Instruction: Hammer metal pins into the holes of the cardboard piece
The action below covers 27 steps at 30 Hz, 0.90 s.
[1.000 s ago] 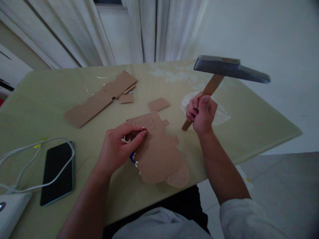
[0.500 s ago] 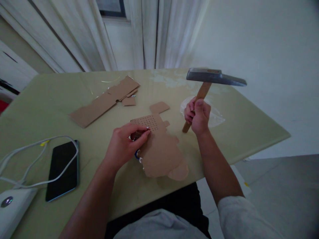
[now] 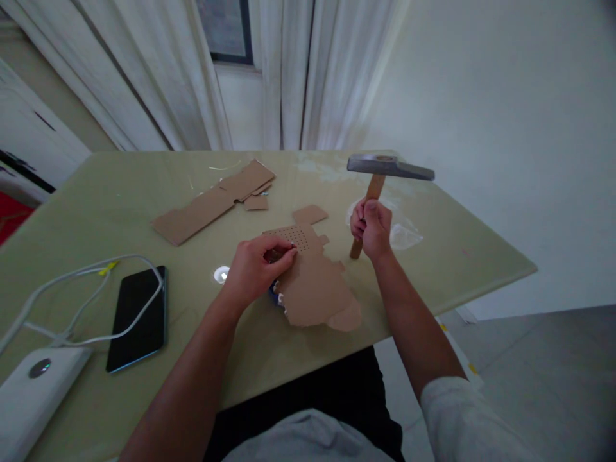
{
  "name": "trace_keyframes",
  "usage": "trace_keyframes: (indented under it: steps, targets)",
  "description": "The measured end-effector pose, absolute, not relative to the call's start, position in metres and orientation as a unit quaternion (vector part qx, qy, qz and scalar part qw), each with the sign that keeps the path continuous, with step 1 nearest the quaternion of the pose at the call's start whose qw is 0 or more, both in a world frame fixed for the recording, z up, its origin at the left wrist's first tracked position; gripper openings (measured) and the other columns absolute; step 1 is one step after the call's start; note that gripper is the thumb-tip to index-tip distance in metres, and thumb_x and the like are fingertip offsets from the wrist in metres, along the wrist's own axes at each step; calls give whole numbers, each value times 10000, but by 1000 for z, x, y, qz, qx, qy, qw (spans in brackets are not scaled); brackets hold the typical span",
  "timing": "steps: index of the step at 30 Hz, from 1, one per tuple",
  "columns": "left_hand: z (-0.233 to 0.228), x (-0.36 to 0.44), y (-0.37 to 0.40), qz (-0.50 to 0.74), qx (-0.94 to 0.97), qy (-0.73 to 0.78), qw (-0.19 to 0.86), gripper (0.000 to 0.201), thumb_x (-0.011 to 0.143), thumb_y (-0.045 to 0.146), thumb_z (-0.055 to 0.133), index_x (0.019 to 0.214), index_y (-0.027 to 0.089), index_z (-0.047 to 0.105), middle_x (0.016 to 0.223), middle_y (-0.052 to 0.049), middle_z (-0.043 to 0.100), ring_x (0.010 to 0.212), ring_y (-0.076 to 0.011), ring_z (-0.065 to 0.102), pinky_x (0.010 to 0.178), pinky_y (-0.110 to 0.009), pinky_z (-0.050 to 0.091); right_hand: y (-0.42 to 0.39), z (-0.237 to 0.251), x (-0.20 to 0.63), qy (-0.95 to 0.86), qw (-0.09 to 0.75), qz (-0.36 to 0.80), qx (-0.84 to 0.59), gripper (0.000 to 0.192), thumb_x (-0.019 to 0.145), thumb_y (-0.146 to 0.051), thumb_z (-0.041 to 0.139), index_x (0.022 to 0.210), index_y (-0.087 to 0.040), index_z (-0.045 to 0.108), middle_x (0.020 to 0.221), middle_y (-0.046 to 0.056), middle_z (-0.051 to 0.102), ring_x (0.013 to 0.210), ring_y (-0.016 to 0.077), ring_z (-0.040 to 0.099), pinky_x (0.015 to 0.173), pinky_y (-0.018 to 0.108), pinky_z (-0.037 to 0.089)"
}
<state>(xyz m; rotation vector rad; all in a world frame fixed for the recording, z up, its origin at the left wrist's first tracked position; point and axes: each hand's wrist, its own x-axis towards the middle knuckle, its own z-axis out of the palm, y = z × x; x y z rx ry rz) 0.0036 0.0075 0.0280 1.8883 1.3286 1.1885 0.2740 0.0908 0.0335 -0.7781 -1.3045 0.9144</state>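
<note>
While the left hand [image 3: 257, 269] pinches a small item, unidentifiable, on the punched cardboard [image 3: 310, 282], the right hand [image 3: 371, 226] fists a hammer [image 3: 385, 176] upright, just to its right.

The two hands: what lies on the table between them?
Between the left hand and the right hand, the head view shows the perforated cardboard piece on the table.

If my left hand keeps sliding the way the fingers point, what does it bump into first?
Probably the dotted cardboard piece: the left hand already touches its edge, fingers pointing across it toward the hammer.
</note>
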Motion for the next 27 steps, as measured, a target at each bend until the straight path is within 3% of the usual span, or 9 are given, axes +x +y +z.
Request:
trace_keyframes:
  steps: [13, 17, 22, 27]
  targets:
    - [24, 4, 11, 450, 701, 492, 252, 120, 898, 305, 801, 894, 226, 891, 775, -24, 801, 649, -143, 673, 641, -251, 556, 84, 33, 273, -606, 575, 408, -368, 734, 854, -951, 705, 702, -280, 451, 529, -113, 288, 404, 80, 227, 369, 258, 179]
    - [24, 4, 11, 453, 695, 492, 264, 121, 894, 303, 801, 890, 216, 885, 776, -26, 800, 640, -144, 671, 650, -258, 567, 75, 45, 285, -686, 443, 410, -407, 739, 926, -964, 582, 692, -275, 449, 523, -97, 325, 427, 93, 262, 417, 286, 204]
    - [22, 4, 12, 453, 694, 487, 276, 130, 892, 299, 798, 905, 222, 902, 793, -26, 813, 636, -141, 653, 647, -260, 551, 64, 89, 302, -837, 199, 275, -430, 693, 1067, -844, 478, 754, -230, 547, 604, -41, 465, 588, 137, 430, 592, 318, 302]
    - [19, 3, 13, 451, 694, 491, 272, 134, 891, 297, 805, 924, 223, 913, 825, -36, 826, 651, -147, 657, 654, -271, 534, 63, 128, 299, -892, 69, 207, -396, 669, 1123, -776, 387, 756, -231, 510, 652, -29, 485, 632, 151, 473, 676, 334, 307]
